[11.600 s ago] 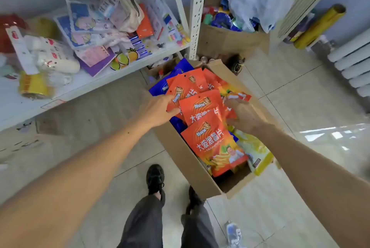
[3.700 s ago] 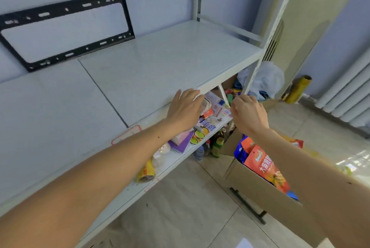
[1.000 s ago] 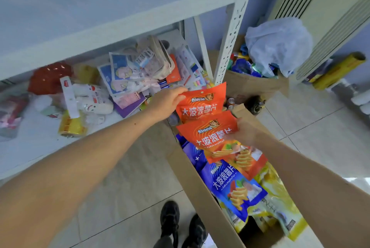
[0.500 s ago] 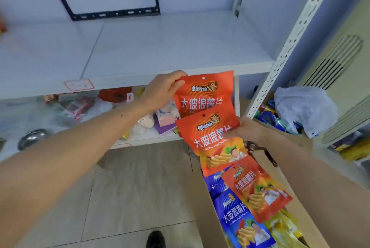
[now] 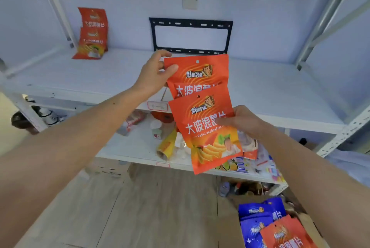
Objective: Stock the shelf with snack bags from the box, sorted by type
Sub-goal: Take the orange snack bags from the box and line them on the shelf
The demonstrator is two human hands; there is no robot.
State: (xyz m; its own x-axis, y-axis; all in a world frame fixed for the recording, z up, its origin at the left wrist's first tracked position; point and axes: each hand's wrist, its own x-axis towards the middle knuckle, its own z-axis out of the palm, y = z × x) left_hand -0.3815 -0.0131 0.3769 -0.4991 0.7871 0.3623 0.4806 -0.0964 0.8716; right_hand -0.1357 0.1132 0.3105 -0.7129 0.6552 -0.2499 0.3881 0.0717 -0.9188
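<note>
Left grip [image 5: 154, 75] pinching upper orange bag [image 5: 200, 73], right grip [image 5: 243, 121] grasping lower orange bag [image 5: 208, 133]; both raised before shelf [image 5: 80, 75], two orange bags [image 5: 92, 33] leaning against wall

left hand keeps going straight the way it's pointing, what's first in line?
Probably bare upper shelf, then the black bracket against the wall. The left hand pinches an orange bag and points forward; depth is unclear.

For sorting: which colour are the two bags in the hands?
Orange bags, clearest in the head view.
</note>
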